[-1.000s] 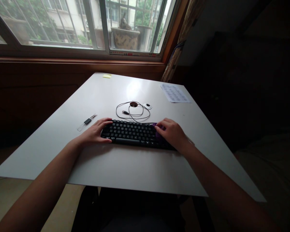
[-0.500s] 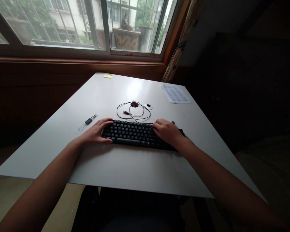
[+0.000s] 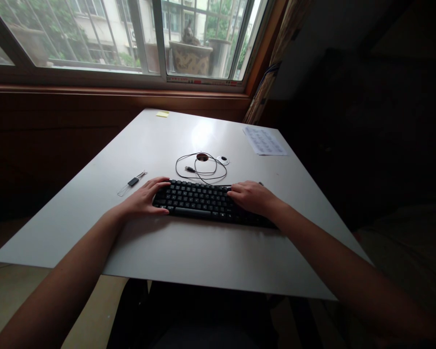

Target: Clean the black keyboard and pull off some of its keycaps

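Right hand [image 3: 252, 196] has shifted slightly left along the keyboard [image 3: 192, 198] since one second ago; left hand [image 3: 143, 196] unchanged. Keyboard lies flat on the near half of the bench [image 3: 210, 252], between both hands. Left fingers grip its left end, thumb at near edge, others at far edge. Right fingers curl down over its right part; cannot tell whether they close on anything (purple cloth, visible there earlier, is now hidden). Coiled cable [image 3: 190, 169] lies just beyond the keyboard; papers [image 3: 265, 141] at far right.
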`<state>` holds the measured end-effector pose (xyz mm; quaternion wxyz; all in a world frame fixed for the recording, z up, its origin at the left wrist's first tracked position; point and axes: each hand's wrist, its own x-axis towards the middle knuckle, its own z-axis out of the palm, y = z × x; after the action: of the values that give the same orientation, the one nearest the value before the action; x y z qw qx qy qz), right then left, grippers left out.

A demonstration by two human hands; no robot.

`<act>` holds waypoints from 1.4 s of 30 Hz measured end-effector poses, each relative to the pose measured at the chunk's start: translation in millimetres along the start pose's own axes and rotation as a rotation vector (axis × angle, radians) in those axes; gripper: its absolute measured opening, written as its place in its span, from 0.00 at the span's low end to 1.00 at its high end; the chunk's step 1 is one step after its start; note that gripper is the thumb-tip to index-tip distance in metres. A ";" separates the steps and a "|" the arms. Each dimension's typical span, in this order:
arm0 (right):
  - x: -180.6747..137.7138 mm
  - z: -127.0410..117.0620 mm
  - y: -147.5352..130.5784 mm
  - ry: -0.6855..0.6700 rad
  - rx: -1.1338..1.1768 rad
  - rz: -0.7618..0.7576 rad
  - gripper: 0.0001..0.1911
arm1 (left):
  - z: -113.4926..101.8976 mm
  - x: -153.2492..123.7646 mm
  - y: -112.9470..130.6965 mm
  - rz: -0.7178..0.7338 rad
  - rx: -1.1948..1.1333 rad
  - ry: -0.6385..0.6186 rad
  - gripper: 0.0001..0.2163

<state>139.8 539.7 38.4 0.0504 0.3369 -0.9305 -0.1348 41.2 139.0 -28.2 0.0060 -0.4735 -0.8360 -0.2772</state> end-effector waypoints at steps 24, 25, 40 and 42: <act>3.1 6.5 20.8 -0.009 0.286 -0.077 0.18 | 0.9 0.0 0.3 -0.013 0.003 0.003 0.39; 3.1 6.2 21.3 -0.009 0.278 -0.088 0.19 | 1.0 -0.1 0.2 -0.018 -0.004 0.004 0.39; -1.1 10.1 24.9 -0.020 0.180 -0.059 0.19 | 1.8 0.3 -1.8 -0.018 0.007 -0.014 0.39; -1.0 10.4 25.0 -0.014 0.177 -0.086 0.19 | 2.1 0.3 -2.7 -0.017 0.005 -0.014 0.39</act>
<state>123.3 561.0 35.6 0.0082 0.3786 -0.9238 -0.0566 39.4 139.1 -31.1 -0.0009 -0.4682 -0.8408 -0.2718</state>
